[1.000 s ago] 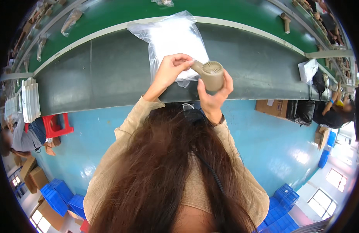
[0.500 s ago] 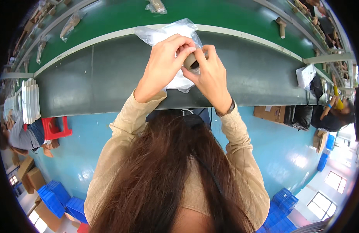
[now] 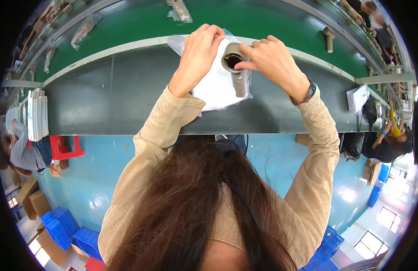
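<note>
A grey-brown hair dryer (image 3: 239, 85) lies over white sheets and clear film, its round open end facing up and its handle pointing toward me. Around the handle there is a clear plastic bag (image 3: 248, 86). My right hand (image 3: 276, 65) grips the dryer's barrel at its right rim, the thumb reaching over the opening. To the left, my left hand (image 3: 199, 56) is closed with its fingertips pinched at the far edge of the clear bag. Beneath both hands, the white sheets (image 3: 209, 92) rest on the dark bench.
Beyond the dark bench (image 3: 141, 90) runs a green conveyor belt (image 3: 136, 27). It carries bagged dryers (image 3: 180, 10) and an unbagged one (image 3: 329, 39). White sheets (image 3: 37, 115) stand stacked at the left end. A red stool (image 3: 66, 148) and co-workers are at both sides.
My hands have moved apart, the right one outward to the right. The dryer's open end has turned up, and its handle now shows. The white sheets and film have shifted slightly right.
</note>
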{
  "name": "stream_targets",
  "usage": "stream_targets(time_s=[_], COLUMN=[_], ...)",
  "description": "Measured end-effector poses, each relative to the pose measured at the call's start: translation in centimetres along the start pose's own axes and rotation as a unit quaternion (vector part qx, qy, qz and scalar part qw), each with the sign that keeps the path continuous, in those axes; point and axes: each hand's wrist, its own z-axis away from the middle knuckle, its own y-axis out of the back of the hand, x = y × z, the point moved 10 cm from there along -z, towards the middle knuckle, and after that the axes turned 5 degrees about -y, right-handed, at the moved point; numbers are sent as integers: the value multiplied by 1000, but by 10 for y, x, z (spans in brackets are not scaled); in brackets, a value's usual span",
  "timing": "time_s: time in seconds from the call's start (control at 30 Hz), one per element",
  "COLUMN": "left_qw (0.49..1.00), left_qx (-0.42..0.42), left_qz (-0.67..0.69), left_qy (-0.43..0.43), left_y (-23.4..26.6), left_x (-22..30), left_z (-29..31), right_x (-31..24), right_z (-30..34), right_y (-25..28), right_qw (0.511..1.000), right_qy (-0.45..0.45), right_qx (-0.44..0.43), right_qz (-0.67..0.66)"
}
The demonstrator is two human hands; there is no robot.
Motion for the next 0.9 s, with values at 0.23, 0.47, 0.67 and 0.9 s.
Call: stream_targets(time_s=[0.23, 0.47, 0.67, 0.9], left_qw=[999, 985, 989, 991], left_qx=[-50, -118, -93, -89], left_qz=[11, 116, 92, 68], left_qy=[16, 46, 74, 74], left_y=[-23, -42, -51, -45], left_x=[-14, -44, -49, -34], left_z=[9, 28, 49, 46], right_x=[-13, -7, -28, -20], right_z=[2, 3, 4, 7], right_y=[1, -54, -64, -68], right_qw=[951, 897, 772, 701], right_qy=[139, 53, 57, -47], right_qx=[60, 18, -88, -53], right_qz=[-271, -438, -627, -710])
